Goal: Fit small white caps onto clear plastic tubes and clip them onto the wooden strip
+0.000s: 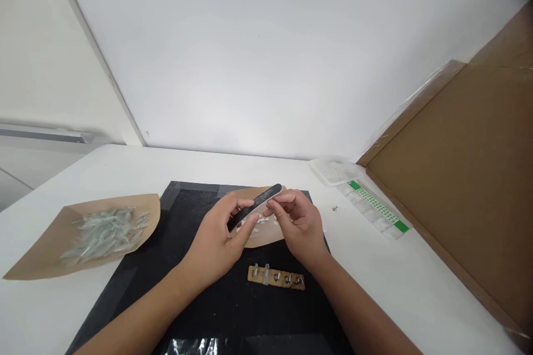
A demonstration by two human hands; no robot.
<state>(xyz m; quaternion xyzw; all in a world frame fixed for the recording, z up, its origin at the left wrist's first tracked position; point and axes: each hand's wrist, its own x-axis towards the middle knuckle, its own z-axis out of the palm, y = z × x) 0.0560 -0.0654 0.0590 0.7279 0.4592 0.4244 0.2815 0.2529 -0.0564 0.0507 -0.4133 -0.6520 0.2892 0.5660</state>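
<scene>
My left hand (227, 227) is closed around a black nail file (259, 202), which slants up to the right with its rounded end free. My right hand (297, 224) is beside the file, thumb and fingertips pinched near its edge. Whatever sits in that pinch is too small to make out. Below both hands a piece of brown paper (266, 238) carries small whitish pieces. Closer to me lies a narrow cork-coloured strip (277, 277) bearing several small metal holders, with clear nail tips standing on some of them.
On the left, a brown paper sheet (45, 249) holds a heap of clear, greenish nail tips (110, 230). A black mat (166, 288) lies under my hands. To the right are a small metal piece (335, 208), a clear case with a green label (377, 205) and a big cardboard box (462, 177).
</scene>
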